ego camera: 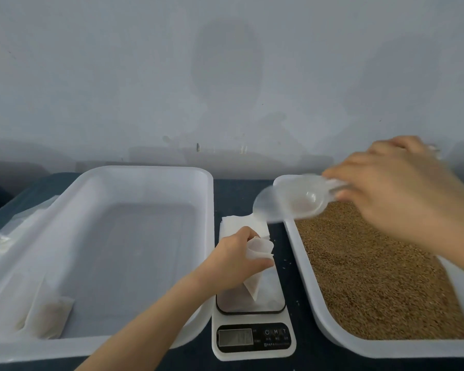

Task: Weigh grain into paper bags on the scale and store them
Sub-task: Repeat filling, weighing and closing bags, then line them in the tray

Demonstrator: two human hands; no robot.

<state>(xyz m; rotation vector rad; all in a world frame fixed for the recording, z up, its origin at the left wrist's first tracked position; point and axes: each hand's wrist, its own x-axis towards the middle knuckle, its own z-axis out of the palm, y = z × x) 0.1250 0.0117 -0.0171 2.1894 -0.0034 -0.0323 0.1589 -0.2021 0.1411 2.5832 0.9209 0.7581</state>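
My left hand [235, 254] grips a small white paper bag [255, 269] by its open mouth, holding it upright over the platform of the white digital scale [252, 328]. My right hand [402, 188] holds the handle of a clear plastic scoop [292, 199], which hangs blurred above the near-left corner of the grain tray and looks empty. Brown grain [373, 271] fills the white tray [332, 336] on the right. A filled paper bag [48, 317] lies in the near-left corner of the large white tray [145, 172] on the left.
A stack of flat white paper bags [239, 226] lies behind the scale. Crumpled clear plastic [8, 231] sits on the dark tabletop left of the big tray. A few loose grains [285, 261] lie between scale and grain tray. A grey wall stands behind.
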